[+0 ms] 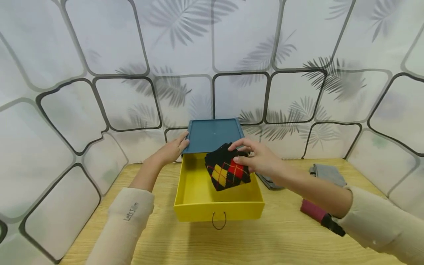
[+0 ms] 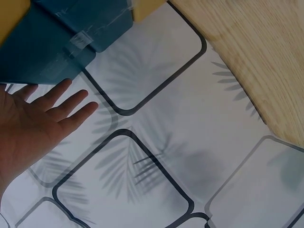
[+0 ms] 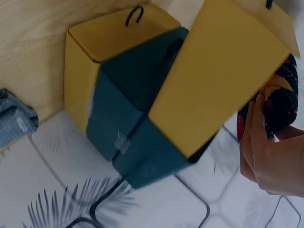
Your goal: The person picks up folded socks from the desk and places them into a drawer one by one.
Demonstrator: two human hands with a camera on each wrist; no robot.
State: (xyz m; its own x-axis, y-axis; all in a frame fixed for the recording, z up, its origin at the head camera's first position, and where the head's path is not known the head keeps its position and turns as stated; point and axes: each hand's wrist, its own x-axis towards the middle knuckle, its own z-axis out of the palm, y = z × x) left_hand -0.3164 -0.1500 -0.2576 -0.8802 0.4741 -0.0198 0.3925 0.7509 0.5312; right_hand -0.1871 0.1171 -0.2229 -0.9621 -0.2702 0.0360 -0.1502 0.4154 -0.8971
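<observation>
My right hand (image 1: 261,158) pinches a folded argyle knit (image 1: 228,171), black with red and yellow diamonds, between thumb and fingers. It is over the pulled-out yellow drawer (image 1: 218,212), which has a dark cord loop on its front. In the right wrist view the folded knit shows beside the drawer's wall, partly covered by it. My left hand (image 1: 170,149) lies along the left edge of the blue box (image 1: 215,134), fingers straight. The left wrist view shows that hand's spread fingers right by the box's teal side (image 2: 47,47).
Grey folded cloth (image 1: 271,182) lies beside the drawer's right side, another grey folded piece (image 1: 328,175) farther right. A maroon-and-black rolled item (image 1: 319,215) rests near the right forearm. A second yellow drawer (image 3: 80,80) shows in the right wrist view. Patterned curtain (image 1: 240,95) hangs behind the table.
</observation>
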